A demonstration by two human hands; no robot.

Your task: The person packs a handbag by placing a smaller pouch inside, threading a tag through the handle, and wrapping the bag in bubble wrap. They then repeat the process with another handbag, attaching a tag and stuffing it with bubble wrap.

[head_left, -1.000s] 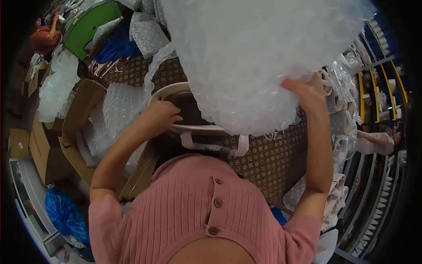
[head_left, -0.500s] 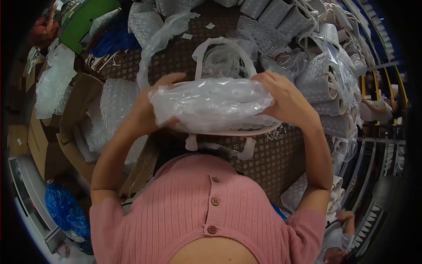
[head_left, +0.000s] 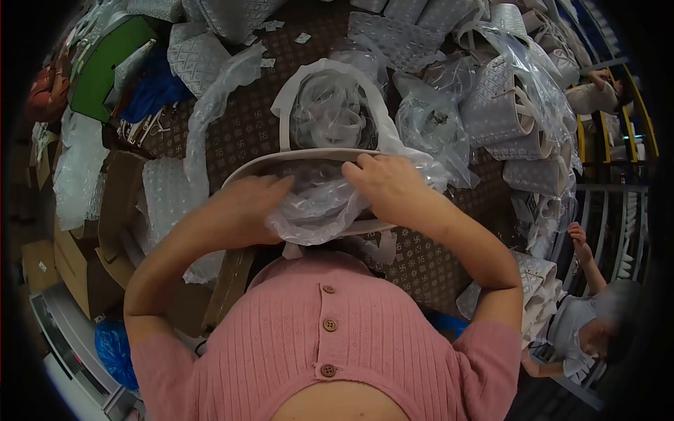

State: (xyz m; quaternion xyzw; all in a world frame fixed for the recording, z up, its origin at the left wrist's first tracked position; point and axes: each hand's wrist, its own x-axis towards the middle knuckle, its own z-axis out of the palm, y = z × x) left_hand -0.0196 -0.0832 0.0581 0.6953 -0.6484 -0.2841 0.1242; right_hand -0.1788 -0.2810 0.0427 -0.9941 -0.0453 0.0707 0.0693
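**A:** What did the head view show in the hands?

**B:** A crumpled wad of bubble wrap, clear and glossy, half sunk in the open mouth of a pale cream handbag. The handbag stood at the near edge of the table, right in front of the person's pink top. Its looped handle lay away toward the table's middle.

**A:** And the hands themselves?

**B:** The right hand had its fingers curled into the wad, grasping it by the far rim. The left hand lay across the wad's left end with fingers stretched out. Whether it gripped or only pressed, I couldn't tell.

**A:** What lay around?

**B:** Grey quilted bags were heaped along the far and right edges, some in clear plastic sleeves. Sheets of bubble wrap and cardboard boxes crowded the left edge. A blue bag and a green panel sat near the far left corner.

**A:** Anything in the way?

**B:** The forearms and the wad hid the handbag's inside. Beyond the right edge a co-worker bent low beside shelving.
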